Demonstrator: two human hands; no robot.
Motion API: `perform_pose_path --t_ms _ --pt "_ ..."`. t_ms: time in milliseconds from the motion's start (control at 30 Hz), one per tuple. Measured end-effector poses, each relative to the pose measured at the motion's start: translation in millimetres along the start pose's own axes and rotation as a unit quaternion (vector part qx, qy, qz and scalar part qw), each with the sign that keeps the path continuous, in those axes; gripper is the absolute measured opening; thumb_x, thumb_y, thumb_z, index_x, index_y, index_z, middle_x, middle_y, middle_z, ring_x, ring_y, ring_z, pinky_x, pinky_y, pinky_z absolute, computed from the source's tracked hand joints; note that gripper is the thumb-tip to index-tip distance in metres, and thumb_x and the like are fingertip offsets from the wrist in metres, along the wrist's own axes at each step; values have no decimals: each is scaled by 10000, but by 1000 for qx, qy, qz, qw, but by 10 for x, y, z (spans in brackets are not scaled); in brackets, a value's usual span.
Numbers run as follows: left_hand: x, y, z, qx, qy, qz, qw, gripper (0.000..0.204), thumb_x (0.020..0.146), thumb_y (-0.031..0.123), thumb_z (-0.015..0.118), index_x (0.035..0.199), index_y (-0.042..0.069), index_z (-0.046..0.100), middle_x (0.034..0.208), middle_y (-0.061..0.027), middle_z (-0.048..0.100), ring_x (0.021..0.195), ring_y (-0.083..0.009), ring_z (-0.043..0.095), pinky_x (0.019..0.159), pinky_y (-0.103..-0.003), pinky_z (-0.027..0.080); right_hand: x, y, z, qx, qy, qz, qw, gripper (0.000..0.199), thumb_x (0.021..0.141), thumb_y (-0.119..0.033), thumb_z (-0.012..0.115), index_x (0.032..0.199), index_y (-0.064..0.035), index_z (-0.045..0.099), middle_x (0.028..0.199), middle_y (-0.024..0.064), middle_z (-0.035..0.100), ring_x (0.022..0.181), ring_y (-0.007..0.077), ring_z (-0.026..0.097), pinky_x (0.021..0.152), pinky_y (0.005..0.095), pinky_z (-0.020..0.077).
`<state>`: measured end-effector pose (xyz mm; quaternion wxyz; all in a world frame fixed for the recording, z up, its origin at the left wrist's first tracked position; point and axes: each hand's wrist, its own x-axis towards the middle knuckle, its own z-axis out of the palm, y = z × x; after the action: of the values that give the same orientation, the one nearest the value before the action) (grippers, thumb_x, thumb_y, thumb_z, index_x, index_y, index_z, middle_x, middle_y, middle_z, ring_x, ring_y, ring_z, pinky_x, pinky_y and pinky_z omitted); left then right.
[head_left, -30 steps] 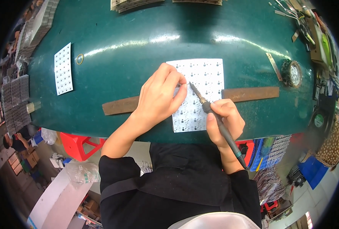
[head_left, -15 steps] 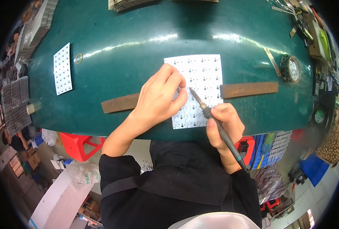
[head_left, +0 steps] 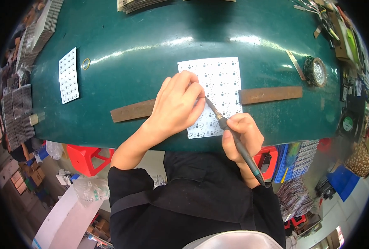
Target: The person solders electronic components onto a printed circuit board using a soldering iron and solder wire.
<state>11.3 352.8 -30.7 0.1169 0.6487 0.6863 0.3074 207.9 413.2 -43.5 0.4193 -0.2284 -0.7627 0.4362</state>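
Observation:
A white circuit board panel (head_left: 226, 79) with dark round spots lies on the green table in front of me. My right hand (head_left: 244, 135) is closed around the dark handle of a soldering iron (head_left: 245, 154), whose tip points up and left onto the board. Over the board's left part rests my left hand (head_left: 178, 101), fingers curled and pinched close beside the iron's tip. What those fingertips hold, if anything, is too small to make out. Two rusty flat bars flank the board: the left bar (head_left: 130, 111) runs to my left hand, the right bar (head_left: 271, 95) reaches the board's right edge.
At the left lie another white board panel (head_left: 69, 76) and a yellow rubber band (head_left: 86, 64). A tape roll (head_left: 315, 71) and a thin metal strip (head_left: 295, 65) lie at the right. Red stools (head_left: 87, 159) and a blue crate (head_left: 285, 162) stand below the table's near edge.
My left fingertips have shifted slightly right, closer to the iron's tip. The iron and my right hand have moved a little to the left. The board has shifted slightly upward in view.

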Motion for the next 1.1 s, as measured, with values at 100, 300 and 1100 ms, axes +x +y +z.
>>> perform_pose_path --t_ms 100,300,1100 --pt "-28 20 -67 -72 -17 -60 995 118 778 1 684 857 19 599 957 -106 523 788 -252 560 708 -339 461 -33 -26 -38 -7 -1 -7 1000 199 679 50 673 867 53 606 696 140 607 609 253 607 570 328 489" --pt "-165 96 -72 -80 32 -69 994 152 791 20 691 908 36 596 1003 -128 490 719 -251 571 670 -375 485 -97 -74 -96 4 4 -13 1000 212 670 44 675 870 58 609 682 132 597 603 255 604 563 331 482" --pt "-341 189 -75 -86 87 -113 986 126 810 27 726 920 68 680 933 -52 529 695 -166 579 600 -285 457 -139 29 -442 -86 73 -4 994 178 802 -34 653 967 28 632 858 145 650 791 248 639 728 345 523"
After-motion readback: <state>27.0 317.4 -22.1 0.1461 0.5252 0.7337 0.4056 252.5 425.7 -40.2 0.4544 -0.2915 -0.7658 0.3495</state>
